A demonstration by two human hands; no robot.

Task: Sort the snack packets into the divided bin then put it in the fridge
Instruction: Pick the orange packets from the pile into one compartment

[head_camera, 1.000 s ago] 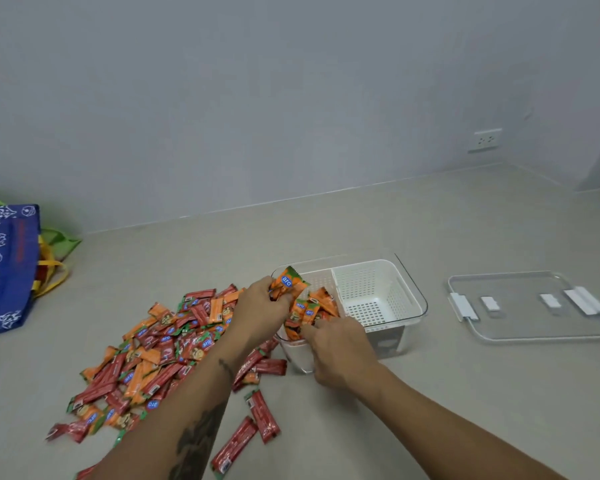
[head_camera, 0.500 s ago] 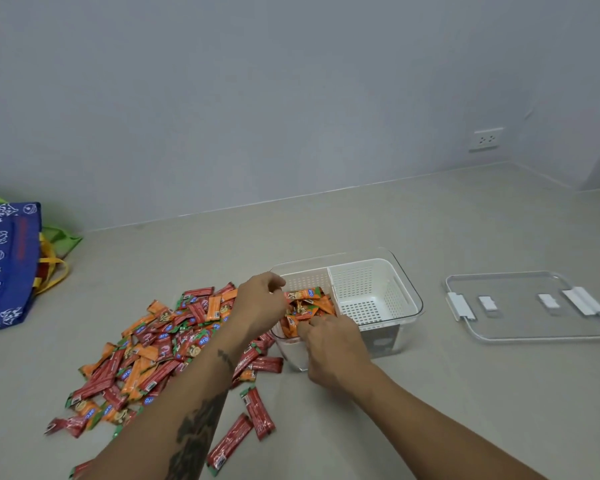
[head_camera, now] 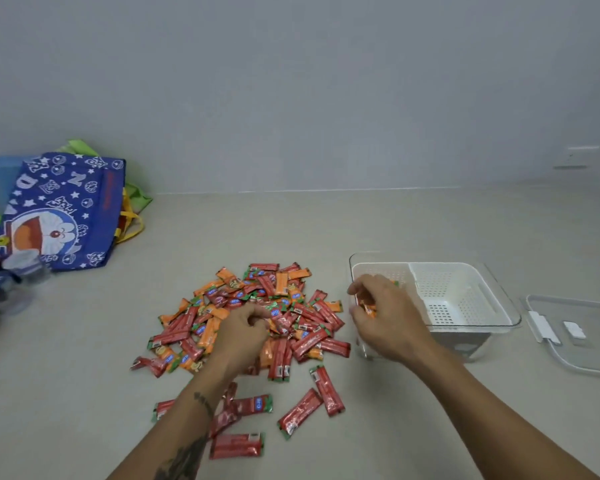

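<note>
- On the desk (head_camera: 326, 220), mid-frame: pile of snack packets (head_camera: 257, 317), red and orange; light, crinkly, likely slippery. Best pinched flat-side, a few at once.
- Left hand (head_camera: 245, 332) rests on the pile, fingers curled; whether they pinch a packet, cannot tell.
- Right hand (head_camera: 385, 315) over the divided bin (head_camera: 465, 299)'s left compartment, fingers curled on orange packets.
- Bin just right of pile; right compartment holds nothing.

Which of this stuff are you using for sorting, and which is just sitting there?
Using:
- pile of red and orange snack packets
- clear plastic bin with white perforated divided insert
- clear flat plastic lid with white clips
- left hand
- right hand

Just sitting there:
- blue cartoon-print tote bag
- white wall socket
</note>
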